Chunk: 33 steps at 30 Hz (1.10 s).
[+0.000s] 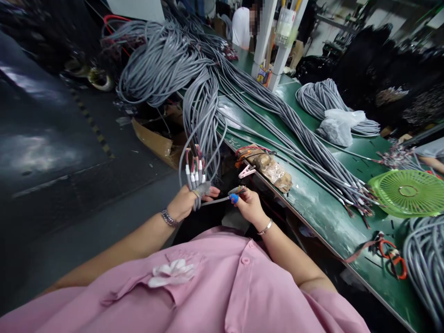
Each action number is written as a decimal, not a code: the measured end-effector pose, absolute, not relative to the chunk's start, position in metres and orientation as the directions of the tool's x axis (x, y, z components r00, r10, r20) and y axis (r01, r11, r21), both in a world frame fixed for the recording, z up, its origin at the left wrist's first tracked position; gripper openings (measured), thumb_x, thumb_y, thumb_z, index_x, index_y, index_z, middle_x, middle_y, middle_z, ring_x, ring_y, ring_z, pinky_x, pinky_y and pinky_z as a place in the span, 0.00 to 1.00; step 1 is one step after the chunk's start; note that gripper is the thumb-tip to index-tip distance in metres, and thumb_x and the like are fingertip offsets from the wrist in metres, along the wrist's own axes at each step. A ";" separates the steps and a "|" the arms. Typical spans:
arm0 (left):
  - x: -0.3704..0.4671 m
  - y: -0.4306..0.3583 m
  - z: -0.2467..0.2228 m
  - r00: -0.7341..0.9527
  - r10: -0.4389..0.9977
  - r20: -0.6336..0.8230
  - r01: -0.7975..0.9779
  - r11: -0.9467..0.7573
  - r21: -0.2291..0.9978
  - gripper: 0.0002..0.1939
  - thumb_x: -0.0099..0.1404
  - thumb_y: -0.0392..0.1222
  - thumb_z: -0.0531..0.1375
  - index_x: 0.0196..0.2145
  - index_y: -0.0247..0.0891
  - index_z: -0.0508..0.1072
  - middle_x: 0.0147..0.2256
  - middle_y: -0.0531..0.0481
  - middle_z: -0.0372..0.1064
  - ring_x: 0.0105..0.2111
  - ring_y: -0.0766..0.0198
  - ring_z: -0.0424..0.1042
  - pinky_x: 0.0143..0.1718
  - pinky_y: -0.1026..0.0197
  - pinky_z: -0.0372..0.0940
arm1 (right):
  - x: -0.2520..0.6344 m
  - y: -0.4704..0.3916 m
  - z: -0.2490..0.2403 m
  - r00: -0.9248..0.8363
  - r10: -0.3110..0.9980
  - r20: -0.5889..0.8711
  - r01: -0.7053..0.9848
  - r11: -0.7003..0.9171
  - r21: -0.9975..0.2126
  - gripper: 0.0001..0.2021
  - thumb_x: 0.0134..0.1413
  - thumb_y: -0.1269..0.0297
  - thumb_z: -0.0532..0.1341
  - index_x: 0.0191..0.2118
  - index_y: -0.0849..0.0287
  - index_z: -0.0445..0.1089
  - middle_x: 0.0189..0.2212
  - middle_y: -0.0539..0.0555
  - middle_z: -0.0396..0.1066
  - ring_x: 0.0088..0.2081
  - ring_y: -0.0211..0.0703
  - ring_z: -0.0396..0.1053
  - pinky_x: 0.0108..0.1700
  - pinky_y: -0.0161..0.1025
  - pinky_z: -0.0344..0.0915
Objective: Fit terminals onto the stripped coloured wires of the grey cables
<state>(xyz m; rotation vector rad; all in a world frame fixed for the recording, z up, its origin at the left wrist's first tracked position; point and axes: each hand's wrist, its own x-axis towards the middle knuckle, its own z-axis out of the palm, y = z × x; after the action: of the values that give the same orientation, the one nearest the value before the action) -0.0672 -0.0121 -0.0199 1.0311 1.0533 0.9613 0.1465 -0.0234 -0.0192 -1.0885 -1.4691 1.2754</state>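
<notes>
My left hand [187, 200] is closed around several grey cables, whose white-banded ends [196, 172] with thin coloured wires point up above the fist. Some of its fingers reach out to the right. My right hand [249, 206], with blue wrapping [233, 198] on a fingertip, pinches the end of one grey cable [219, 200] that runs across from the left hand. Small coloured wires show at the right fingertips. A thick looped bundle of grey cables [201, 108] hangs over the table edge just beyond the left hand.
On the green table [305, 203] are long grey cables, a wrapped block [270, 167] with a pink clip [247, 171], a green fan [407, 192] and orange-handled scissors [393, 259]. A cardboard box [156, 141] stands below. A person [241, 27] is at the back.
</notes>
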 end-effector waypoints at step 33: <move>-0.022 -0.020 0.006 0.365 0.909 -0.202 0.124 0.167 0.978 0.13 0.56 0.48 0.65 0.30 0.34 0.73 0.24 0.47 0.75 0.22 0.63 0.73 0.22 0.65 0.65 | 0.145 -0.014 -0.007 -0.122 0.971 -0.204 -0.265 -0.229 -0.937 0.18 0.37 0.55 0.72 0.31 0.59 0.69 0.21 0.45 0.66 0.21 0.33 0.63 0.26 0.33 0.66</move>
<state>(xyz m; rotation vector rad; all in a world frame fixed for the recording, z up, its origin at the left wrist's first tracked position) -0.0225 -0.0205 0.0064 1.2914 1.0679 0.7449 0.1454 -0.0139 -0.0067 -1.1047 -0.9495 1.5584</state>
